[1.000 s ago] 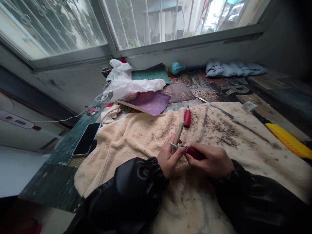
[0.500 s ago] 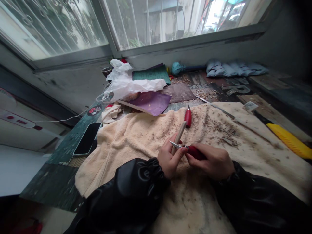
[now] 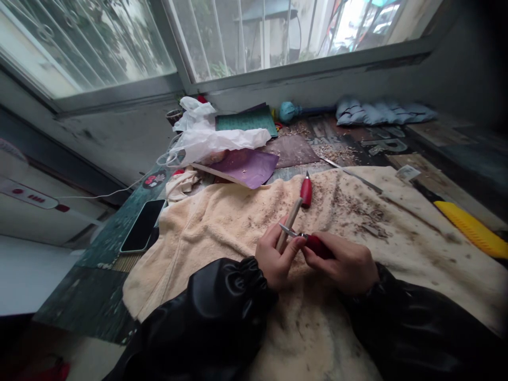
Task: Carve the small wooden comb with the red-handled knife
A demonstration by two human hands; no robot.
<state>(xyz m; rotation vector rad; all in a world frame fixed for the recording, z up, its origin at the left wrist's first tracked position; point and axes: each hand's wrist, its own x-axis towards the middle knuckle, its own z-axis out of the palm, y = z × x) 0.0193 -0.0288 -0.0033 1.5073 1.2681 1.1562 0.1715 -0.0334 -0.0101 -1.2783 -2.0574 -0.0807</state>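
Observation:
My left hand (image 3: 277,256) is closed around a pale wooden stick (image 3: 292,218), whose upper end points away from me. In my right hand (image 3: 349,259) is a carving knife (image 3: 318,246) with a red handle, its short blade lying across the stick. My left thumb presses near the base of the blade. Just beyond the stick, a second red-handled tool (image 3: 306,191) with a pointed metal tip lies on the beige towel (image 3: 214,222). Dark shavings (image 3: 371,214) are scattered over the towel to the right.
A phone (image 3: 143,226) lies at the left. White plastic (image 3: 234,138) and a purple sheet (image 3: 250,166) are behind the towel. A long thin metal tool (image 3: 363,181) crosses the towel's far edge. At the right is a yellow-handled tool (image 3: 472,227); a window (image 3: 257,39) stands behind.
The knife blade has shifted slightly up along the stick, with its tip a little farther away from me. Both hands keep their holds, and the other things have stayed put.

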